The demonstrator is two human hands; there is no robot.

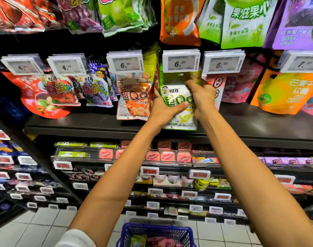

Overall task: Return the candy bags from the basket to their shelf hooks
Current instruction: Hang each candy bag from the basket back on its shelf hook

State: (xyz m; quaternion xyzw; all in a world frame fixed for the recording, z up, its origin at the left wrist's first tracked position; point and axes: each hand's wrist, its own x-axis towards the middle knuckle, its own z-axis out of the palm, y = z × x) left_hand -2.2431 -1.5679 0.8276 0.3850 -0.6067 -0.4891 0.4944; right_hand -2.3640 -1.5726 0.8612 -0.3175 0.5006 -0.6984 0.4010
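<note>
A green and white candy bag (177,97) hangs just under the 6.50 price tag (181,61) in the middle of the shelf. My left hand (165,111) grips its lower left side, thumb across the front. My right hand (201,97) holds its upper right part, fingers curled near the top. The hook itself is hidden behind the tag. At the bottom edge, a blue basket (132,230) stands on the floor with more bags (156,241) inside.
An orange bag of the same brand (133,97) hangs to the left, a pink bag (217,84) to the right. More candy bags fill the row above. A black shelf board (259,125) runs below the hooks. Lower shelves hold small boxes and tins.
</note>
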